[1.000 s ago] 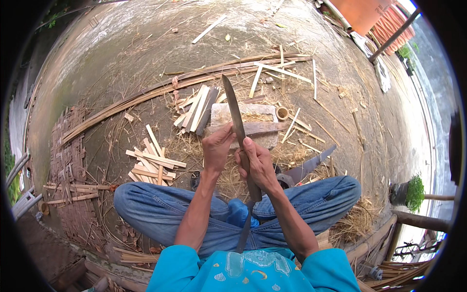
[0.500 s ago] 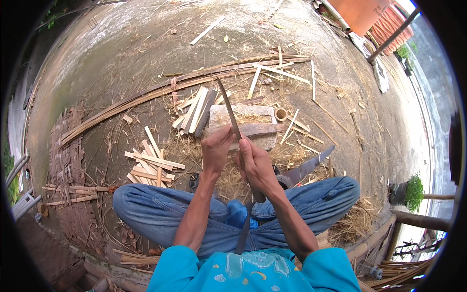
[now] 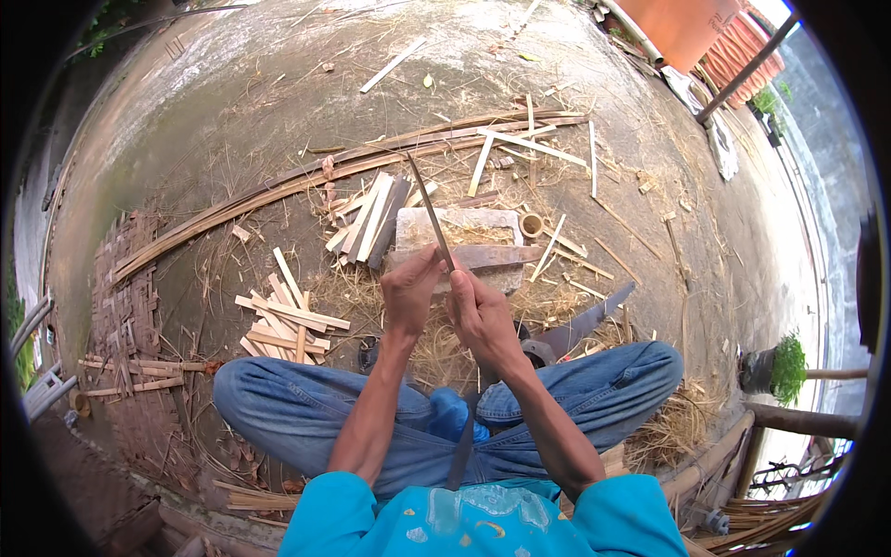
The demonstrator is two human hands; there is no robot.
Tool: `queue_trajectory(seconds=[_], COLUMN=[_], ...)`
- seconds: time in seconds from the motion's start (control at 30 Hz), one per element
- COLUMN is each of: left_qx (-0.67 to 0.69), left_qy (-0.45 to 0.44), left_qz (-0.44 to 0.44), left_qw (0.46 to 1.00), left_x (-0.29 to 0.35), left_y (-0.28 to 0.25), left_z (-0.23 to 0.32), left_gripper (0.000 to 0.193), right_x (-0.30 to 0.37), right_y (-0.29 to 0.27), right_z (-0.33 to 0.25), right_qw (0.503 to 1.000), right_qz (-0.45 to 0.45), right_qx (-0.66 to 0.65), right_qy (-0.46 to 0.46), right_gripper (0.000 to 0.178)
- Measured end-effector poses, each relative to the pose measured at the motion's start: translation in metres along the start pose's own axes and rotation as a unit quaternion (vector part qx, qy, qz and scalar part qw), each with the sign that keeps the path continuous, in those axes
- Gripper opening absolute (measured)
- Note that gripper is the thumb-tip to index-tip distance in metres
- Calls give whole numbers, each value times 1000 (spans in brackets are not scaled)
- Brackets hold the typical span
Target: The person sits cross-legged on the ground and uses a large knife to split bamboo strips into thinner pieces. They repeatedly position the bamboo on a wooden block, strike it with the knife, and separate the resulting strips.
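Right hand (image 3: 484, 317) clenched round the long dark blade (image 3: 426, 199), thumb along it | left hand (image 3: 408, 286) just ahead, fingers curled in, tips touching that blade; pinching or only resting, I can't tell | its tip slants away leftward, past the pale block (image 3: 412, 223), where a broad brown blade (image 3: 497, 256) lies across

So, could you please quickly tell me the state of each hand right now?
Left hand: fingers curled, tips at the long blade; whether they grip it cannot be told.
Right hand: closed, holding the long blade.
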State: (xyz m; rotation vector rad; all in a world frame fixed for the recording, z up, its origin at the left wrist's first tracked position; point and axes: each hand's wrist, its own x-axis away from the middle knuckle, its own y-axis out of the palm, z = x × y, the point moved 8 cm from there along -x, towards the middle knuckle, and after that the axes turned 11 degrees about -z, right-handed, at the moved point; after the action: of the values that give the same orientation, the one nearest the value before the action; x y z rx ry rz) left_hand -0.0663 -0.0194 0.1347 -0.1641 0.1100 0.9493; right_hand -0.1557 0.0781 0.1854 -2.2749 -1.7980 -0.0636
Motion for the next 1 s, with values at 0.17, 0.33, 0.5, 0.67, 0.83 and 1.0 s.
queue_trajectory(seconds=[0.17, 0.33, 0.5, 0.67, 0.83, 1.0], left_qx=[-67, -221, -239, -222, -118, -65], left_qy=[-42, -157, -224, -140, -128, -103], left_qz=[-45, -63, -56, -60, -51, -59], left_qw=[996, 960, 943, 963, 983, 991], left_x=[-1, 12, 0, 3, -13, -13], left_y=[1, -28, -40, -28, -18, -9], left_z=[-12, -42, -24, -29, -39, -29], left_gripper=[65, 121, 93, 67, 37, 36], right_x=[-3, -1, -10, -10, -17, -16], right_y=[1, 2, -3, -5, -5, -2], right_z=[7, -2, 20, 21, 11, 5], right_qw=[1000, 999, 999, 997, 998, 995], right_qz=[0, -30, -8, -7, -37, -58], right_qx=[-28, -10, -50, -76, -36, -70], right_qy=[5, 16, 0, 24, 20, 31], right_gripper=[46, 48, 48, 46, 50, 41])
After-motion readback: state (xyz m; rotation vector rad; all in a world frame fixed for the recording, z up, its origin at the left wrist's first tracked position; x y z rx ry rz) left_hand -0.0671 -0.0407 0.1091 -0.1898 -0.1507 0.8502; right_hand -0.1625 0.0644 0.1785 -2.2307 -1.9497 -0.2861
